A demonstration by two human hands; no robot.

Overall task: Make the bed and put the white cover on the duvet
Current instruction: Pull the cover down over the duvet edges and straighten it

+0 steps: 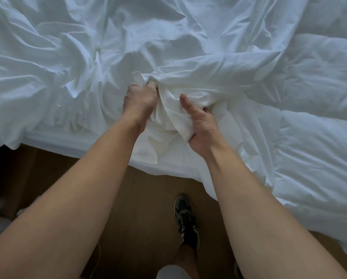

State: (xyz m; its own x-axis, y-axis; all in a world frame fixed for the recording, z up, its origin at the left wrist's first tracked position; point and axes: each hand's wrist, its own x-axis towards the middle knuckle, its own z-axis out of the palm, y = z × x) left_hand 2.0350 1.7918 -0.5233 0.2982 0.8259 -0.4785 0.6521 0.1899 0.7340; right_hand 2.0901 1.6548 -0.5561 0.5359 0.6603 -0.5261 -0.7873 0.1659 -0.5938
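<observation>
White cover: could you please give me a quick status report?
Left hand and right hand both grip bunched white cover at bed edge. Duvet lies right, uncovered. Nothing blocking.

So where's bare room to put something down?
Only the brown floor left of the shoe, below the bed edge, is bare. The bed is crowded: crumpled white cover left, duvet right, left hand and right hand bunching cover between.

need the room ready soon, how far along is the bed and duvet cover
Early on. Done: nothing looks finished; the white cover lies crumpled across the bed. In hand: left hand and right hand both grip a bunch of the cover at the near edge. Left: the quilted duvet on the right looks bare and droops toward the floor; it needs covering, spreading, smoothing.
</observation>
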